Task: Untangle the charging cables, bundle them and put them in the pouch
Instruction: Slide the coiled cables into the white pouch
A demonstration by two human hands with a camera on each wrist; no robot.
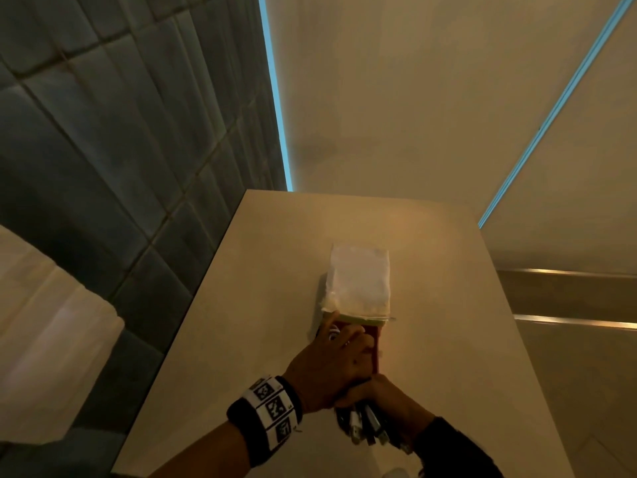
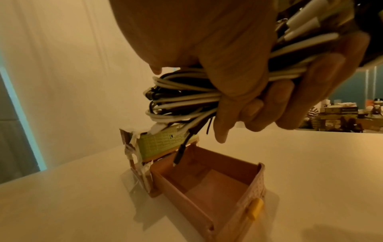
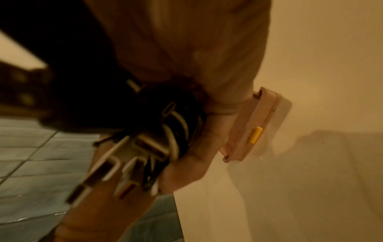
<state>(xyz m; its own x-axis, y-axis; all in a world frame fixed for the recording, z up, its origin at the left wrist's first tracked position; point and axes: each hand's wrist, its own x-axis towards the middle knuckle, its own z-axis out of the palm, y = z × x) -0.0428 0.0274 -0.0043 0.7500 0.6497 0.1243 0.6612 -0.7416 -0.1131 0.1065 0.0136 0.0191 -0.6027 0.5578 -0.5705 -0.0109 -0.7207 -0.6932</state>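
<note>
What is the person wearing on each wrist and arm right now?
The left hand is bare, its forearm bare too; the wrist carries a black band with white squares printed with black coded markers. The right hand is bare, with a dark sleeve reaching to the wrist.

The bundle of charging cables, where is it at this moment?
The bundle of charging cables is gripped by both hands, the left hand and the right hand, just above the open pink box on the table.

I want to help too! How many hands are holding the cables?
2. The left hand grips the cable bundle over the open box; the right hand grips its plug end, nearer the person.
</note>
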